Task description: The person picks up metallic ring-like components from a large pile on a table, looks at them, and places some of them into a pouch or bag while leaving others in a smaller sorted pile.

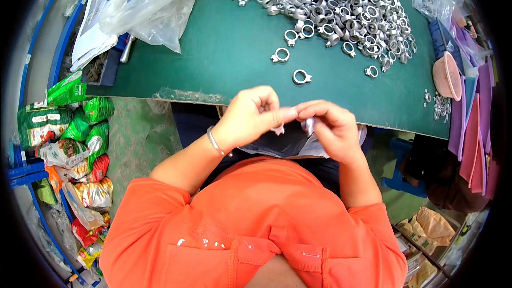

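So, green worktop point(213, 69) w/ grey metal-ring pile point(368, 13) at its far edge, twd R corner. L hand point(250, 114) & R hand point(336, 128) meet at near edge: L grip closed on small metal piece point(278, 129), R grip pinching silvery bit point(308, 124), too blurred to ID.

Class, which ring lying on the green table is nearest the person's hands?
The lone ring just beyond the right hand; every other ring on the table lies farther away, in the pile or closer to it.

The right hand point(333, 128) mostly hid a blurred, shiny piece point(308, 125); the top edge cut off the ring pile point(341, 13)
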Demonstrator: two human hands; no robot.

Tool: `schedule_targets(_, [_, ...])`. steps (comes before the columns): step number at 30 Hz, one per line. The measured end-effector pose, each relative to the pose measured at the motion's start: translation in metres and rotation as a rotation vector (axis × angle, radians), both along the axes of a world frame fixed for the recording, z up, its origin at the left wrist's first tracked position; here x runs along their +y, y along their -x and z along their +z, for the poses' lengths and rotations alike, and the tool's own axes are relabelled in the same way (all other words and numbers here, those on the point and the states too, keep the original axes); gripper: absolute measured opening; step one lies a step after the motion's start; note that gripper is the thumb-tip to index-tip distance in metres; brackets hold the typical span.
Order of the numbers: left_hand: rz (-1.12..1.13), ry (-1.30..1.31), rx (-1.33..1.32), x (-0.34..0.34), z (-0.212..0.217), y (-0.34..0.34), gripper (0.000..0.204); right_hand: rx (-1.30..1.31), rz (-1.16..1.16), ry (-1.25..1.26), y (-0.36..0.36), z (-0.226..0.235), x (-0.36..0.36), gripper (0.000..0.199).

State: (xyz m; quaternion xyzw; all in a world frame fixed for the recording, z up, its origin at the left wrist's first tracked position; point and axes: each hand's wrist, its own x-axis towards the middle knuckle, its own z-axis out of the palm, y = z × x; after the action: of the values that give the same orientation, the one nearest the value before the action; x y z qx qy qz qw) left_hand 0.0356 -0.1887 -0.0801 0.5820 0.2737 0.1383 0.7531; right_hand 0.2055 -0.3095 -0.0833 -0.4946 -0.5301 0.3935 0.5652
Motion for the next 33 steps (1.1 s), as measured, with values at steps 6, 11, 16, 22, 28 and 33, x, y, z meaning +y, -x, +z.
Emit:
schedule_targets(6, [0.218,-1.137,0.102,0.02,0.007,-0.019,0.025,-0.654,-0.29,-0.081,-0.01,-0.001,0.028,0.023])
schedule_targets(11, [0.211,-1.34,0.231,0.052,-0.013,-0.047,0.026,-0.767,-0.367,0.011,-0.009,-0.008,0.052,0.035])
schedule_targets(16, [0.041,0.022,-0.078,0.051,-0.006,-0.036,0.022,0.332,-0.257,0.256,-0.019,-0.006,0.044,0.029])
schedule_targets(22, [-0.079,0.748,-0.409,0.04,-0.01,-0.024,0.022,0.925,0.004,0.183,-0.024,-0.005,0.036,0.029])
schedule_targets(28, [-0.059,0.626,-0.291,0.032,0.002,-0.015,0.016,0.749,0.081,0.158,-0.015,0.004,0.026,0.025])
schedule_targets(33, [-0.308,-0.156,0.221,0.034,0.031,0.007,0.012,-0.152,0.132,0.266,-0.008,0.023,0.009,0.018])
